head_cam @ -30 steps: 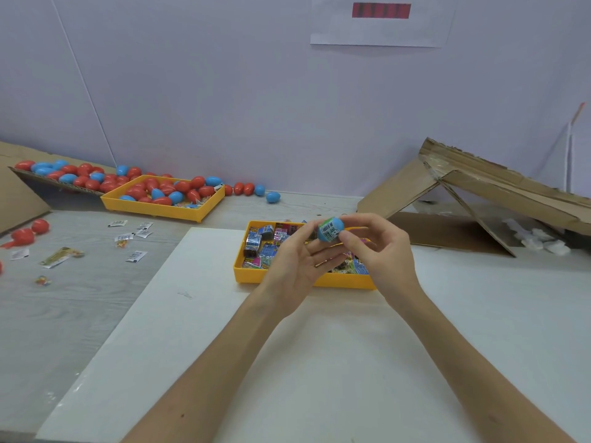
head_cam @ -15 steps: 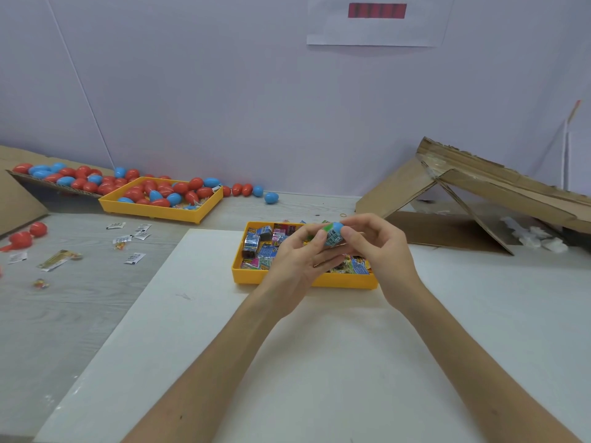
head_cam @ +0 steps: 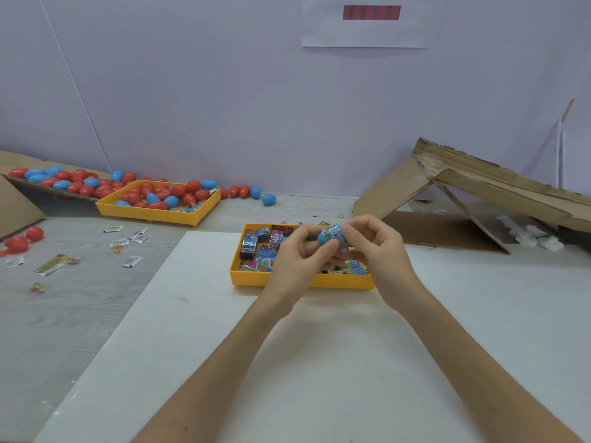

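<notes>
Currently: small blue egg shell [head_cam: 322, 240], printed blue-white packet [head_cam: 332, 233] across its front, pinched in fingertip grips of left hand [head_cam: 295, 263] and right hand [head_cam: 379, 254], above yellow tray [head_cam: 249, 279].

A blue egg half [head_cam: 331, 237] stuffed with a printed packet is held above the yellow tray [head_cam: 281, 279].
</notes>
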Tool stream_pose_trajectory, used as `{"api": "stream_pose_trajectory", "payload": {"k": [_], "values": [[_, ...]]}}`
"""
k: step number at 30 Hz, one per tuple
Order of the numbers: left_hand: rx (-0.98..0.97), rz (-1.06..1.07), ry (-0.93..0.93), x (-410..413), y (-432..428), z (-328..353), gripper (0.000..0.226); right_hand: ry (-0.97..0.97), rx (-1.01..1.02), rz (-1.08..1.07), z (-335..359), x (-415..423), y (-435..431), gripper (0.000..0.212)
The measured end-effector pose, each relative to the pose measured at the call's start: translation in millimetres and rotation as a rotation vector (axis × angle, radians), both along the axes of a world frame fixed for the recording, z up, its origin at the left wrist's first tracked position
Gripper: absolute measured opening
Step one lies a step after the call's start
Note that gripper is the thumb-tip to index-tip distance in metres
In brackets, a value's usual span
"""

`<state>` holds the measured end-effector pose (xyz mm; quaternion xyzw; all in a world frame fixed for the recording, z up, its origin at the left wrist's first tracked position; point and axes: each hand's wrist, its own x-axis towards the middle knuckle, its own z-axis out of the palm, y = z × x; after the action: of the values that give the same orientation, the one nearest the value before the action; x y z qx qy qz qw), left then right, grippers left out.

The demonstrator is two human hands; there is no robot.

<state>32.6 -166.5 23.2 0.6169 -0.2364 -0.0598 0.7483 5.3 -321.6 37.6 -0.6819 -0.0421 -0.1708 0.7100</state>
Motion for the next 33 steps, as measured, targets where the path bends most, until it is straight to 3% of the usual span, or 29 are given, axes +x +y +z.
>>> {"api": "stream_pose_trajectory", "payload": {"k": [6,30,33], "values": [[0.033,-0.012,-0.024,-0.3,0.2,0.2,0.024,0.05,0.061,0.06,0.4,0.1,0.4,0.041],[0.086,0.04,-0.106,-0.5,3.7,1.4,0.016,0.097,0.198,0.185,4.4,-4.1,1.3,0.026],[0.11,0.08,-0.121,-3.0,-0.1,1.1,0.024,0.113,0.182,0.194,7.7,-5.1,0.8,0.032]]}}
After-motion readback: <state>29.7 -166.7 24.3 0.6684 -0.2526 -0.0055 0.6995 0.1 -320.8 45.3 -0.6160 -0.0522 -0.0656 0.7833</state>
